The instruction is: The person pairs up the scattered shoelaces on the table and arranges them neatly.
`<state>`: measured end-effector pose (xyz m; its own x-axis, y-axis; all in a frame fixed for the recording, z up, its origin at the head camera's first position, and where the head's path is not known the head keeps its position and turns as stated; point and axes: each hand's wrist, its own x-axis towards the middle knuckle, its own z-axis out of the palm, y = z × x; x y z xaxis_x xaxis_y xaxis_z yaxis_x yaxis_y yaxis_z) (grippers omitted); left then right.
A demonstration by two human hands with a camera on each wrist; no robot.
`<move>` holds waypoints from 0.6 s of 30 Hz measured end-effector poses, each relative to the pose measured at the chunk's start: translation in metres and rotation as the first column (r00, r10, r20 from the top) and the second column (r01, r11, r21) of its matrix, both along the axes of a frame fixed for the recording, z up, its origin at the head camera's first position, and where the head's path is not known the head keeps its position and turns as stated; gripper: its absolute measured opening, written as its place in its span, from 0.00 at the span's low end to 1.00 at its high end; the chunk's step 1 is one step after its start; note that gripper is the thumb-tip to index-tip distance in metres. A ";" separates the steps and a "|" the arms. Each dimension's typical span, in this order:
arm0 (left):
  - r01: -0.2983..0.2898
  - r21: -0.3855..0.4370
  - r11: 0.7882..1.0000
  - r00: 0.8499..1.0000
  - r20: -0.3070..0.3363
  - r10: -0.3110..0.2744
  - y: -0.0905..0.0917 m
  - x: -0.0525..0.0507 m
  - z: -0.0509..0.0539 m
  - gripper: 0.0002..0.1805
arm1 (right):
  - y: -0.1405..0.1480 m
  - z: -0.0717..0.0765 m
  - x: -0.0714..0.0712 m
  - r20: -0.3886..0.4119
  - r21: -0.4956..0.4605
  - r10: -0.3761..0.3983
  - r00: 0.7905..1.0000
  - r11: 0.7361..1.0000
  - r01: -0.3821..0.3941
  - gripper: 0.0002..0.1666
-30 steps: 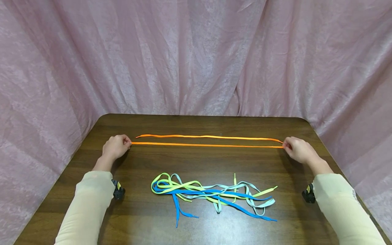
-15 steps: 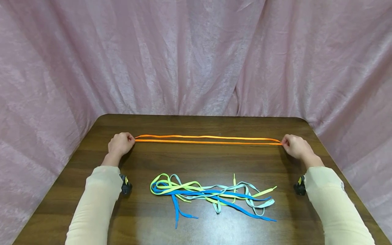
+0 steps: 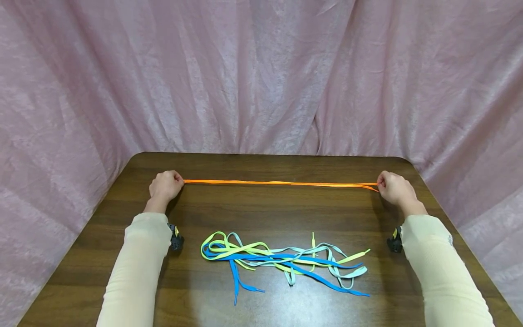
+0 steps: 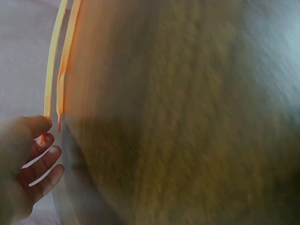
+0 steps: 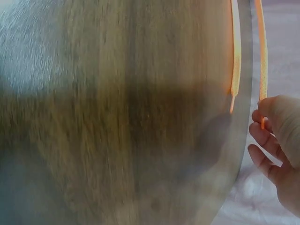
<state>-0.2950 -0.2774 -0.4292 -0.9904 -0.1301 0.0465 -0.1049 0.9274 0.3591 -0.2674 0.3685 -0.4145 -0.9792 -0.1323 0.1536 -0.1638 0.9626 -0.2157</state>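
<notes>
Between my two hands an orange shoelace [image 5: 263, 65] is stretched straight across the far part of the table. My left hand [image 3: 164, 185] pinches one tip of it between thumb and forefinger, the other fingers spread loosely. At the opposite tip, my right hand [image 3: 395, 187] pinches in the same way. A second orange shoelace [image 4: 61, 89] lies on the table alongside, its ends free near each hand. Seen from the head, the two laces nearly overlap, parting slightly near the right hand.
On the wooden table [image 3: 286, 213], nearer to me, lies a loose tangle of laces: blue [image 3: 327, 281], yellow-green [image 3: 234, 249] and pale aqua [image 3: 359, 271]. Beyond the table's rounded far edge hangs a pink curtain [image 3: 261, 81].
Both hands have moved away from me, carrying the stretched orange shoelace from in front of the lying one to nearly in line with it. The left hand has also shifted slightly right.
</notes>
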 end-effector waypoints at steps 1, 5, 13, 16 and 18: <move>-0.005 -0.001 1.000 1.000 0.001 0.005 0.001 -0.001 0.000 0.09 | -0.001 0.000 -0.001 0.007 -0.002 -0.010 1.000 1.000 0.010 0.02; -0.012 -0.007 1.000 1.000 0.008 0.013 0.004 -0.007 -0.002 0.09 | -0.002 -0.004 -0.004 0.027 -0.007 -0.043 0.999 0.999 0.043 0.03; -0.020 -0.022 1.000 1.000 0.012 0.020 0.004 -0.008 -0.006 0.08 | -0.004 -0.011 -0.008 0.069 0.011 -0.069 0.995 0.998 0.069 0.04; -0.014 -0.022 1.000 1.000 0.003 0.014 0.003 -0.008 -0.007 0.08 | -0.005 -0.012 -0.008 0.086 0.019 -0.072 0.994 0.997 0.071 0.04; -0.010 -0.019 1.000 1.000 -0.005 0.009 0.004 -0.008 -0.008 0.08 | -0.006 -0.012 -0.007 0.096 0.025 -0.074 0.993 0.997 0.072 0.04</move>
